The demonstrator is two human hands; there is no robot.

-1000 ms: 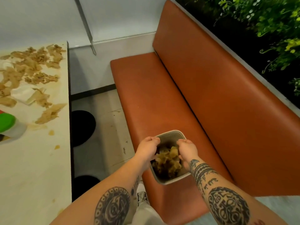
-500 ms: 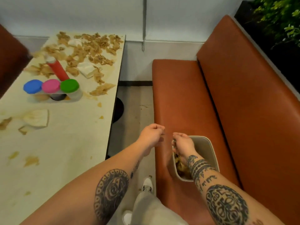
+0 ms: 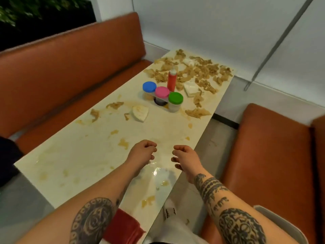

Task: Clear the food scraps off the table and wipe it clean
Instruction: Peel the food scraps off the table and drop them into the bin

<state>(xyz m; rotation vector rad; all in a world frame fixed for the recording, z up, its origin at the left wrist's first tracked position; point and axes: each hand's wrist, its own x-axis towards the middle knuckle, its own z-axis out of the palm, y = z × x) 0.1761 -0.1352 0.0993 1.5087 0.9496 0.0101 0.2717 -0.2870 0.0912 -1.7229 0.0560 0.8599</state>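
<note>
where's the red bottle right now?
Head view: the red bottle stands upright on the far half of the table, just behind the pink-lidded jar, with food scraps scattered around it.

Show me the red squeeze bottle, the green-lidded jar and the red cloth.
red squeeze bottle [image 3: 172,81], head view, middle of its body.
green-lidded jar [image 3: 175,98], head view, top of its lid.
red cloth [image 3: 125,226], head view, its middle.
</note>
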